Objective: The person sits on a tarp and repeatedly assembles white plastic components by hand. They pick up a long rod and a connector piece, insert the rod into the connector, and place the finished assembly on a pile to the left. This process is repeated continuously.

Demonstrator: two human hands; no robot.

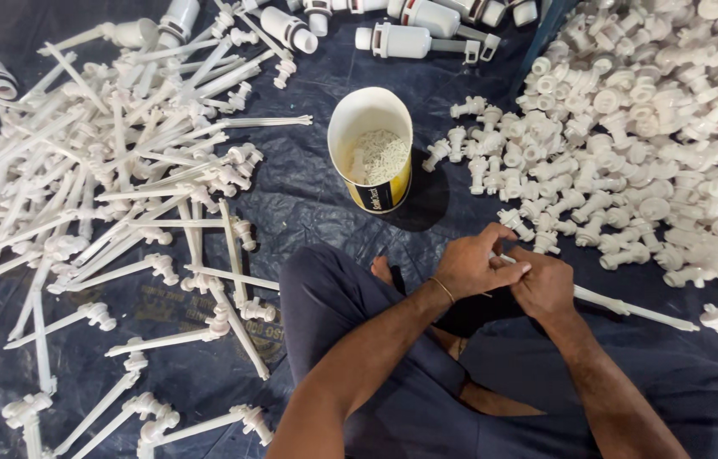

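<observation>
We sit cross-legged, left hand and right hand both clenched on one white rod, loose fittings piled beyond (within easy reach).

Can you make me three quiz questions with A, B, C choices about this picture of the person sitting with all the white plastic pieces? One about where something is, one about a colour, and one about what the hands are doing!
1. Where is the pile of long white rods?
A. On the person's left
B. Inside the cup
C. On the person's lap

2. What colour is the sheet under everything?
A. Bright red
B. Dark blue-black
C. White

3. What are the left hand and the right hand doing?
A. Resting flat on the floor
B. Lifting the cup
C. Both holding one white rod piece

Answers:
1 A: the rods spread over the left side, while short white fittings are heaped on the right.
2 B: the sheet shows dark between the parts and around the yellow-and-black cup.
3 C: the fingers of both hands close together on the rod's end, above the lap.
</observation>
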